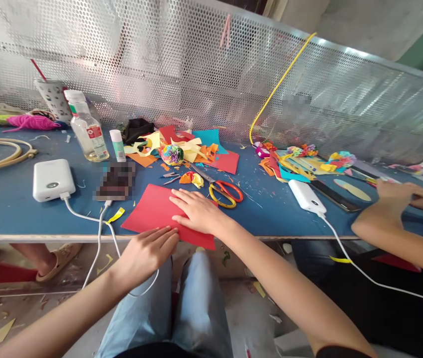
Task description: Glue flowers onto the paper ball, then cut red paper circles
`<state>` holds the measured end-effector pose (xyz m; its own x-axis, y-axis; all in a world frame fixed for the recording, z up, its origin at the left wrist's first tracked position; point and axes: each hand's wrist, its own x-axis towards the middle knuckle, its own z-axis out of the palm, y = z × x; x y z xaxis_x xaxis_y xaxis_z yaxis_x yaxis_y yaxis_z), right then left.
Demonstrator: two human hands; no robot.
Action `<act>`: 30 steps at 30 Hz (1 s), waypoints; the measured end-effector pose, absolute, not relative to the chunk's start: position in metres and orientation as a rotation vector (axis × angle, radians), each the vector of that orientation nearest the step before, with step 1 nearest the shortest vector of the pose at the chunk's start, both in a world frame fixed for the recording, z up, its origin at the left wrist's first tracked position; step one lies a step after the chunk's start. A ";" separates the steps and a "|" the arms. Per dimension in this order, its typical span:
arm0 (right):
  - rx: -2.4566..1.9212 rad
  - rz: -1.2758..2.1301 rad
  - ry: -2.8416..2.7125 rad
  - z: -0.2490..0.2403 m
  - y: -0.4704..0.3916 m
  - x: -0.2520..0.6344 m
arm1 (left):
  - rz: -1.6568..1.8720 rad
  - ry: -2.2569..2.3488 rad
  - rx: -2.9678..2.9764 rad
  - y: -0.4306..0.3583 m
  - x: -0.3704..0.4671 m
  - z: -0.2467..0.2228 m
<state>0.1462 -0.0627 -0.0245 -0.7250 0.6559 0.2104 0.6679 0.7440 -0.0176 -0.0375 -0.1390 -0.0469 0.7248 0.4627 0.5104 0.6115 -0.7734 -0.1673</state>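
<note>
A red sheet of paper [152, 206] lies at the table's front edge, one corner reaching past it. My right hand [196, 211] rests flat on the sheet with its fingers spread. At the sheet's near edge is my left hand [154, 246], its fingers together and their tips on the paper; whether the thumb below grips the edge is hidden. Scissors with red and yellow handles [226, 194] lie just beyond my right hand. Orange and yellow paper pieces [191, 179] sit behind the sheet.
Left stand a white power bank [53, 180], a phone [116, 181], a glue stick [118, 145] and a bottle [89, 132]. Paper scraps [152, 144] lie behind. White cables [99, 248] hang over the edge. At the right are another power bank [306, 196] and another person's arms [398, 219].
</note>
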 end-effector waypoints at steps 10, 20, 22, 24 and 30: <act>-1.169 -0.117 -2.720 -0.039 -0.052 0.143 | -0.477 -1.195 -2.691 -0.144 0.001 -0.030; -1.193 -0.056 -2.776 -0.039 -0.054 0.145 | -0.367 -1.469 -2.698 -0.068 -0.032 -0.035; -1.190 -0.054 -2.784 -0.039 -0.053 0.144 | -0.351 -1.485 -2.715 -0.066 -0.032 -0.042; -1.184 -0.055 -2.783 -0.040 -0.051 0.143 | -0.328 -1.467 -2.746 -0.065 -0.032 -0.042; -1.164 -0.065 -2.713 -0.040 -0.051 0.146 | -0.233 -1.422 -2.814 -0.061 -0.042 -0.028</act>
<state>0.1456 -0.0512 -0.0398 -0.6741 0.7137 0.1900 0.7221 0.6910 -0.0339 -0.0417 -0.0612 -0.0278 0.5845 0.8021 0.1224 0.7992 -0.5952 0.0839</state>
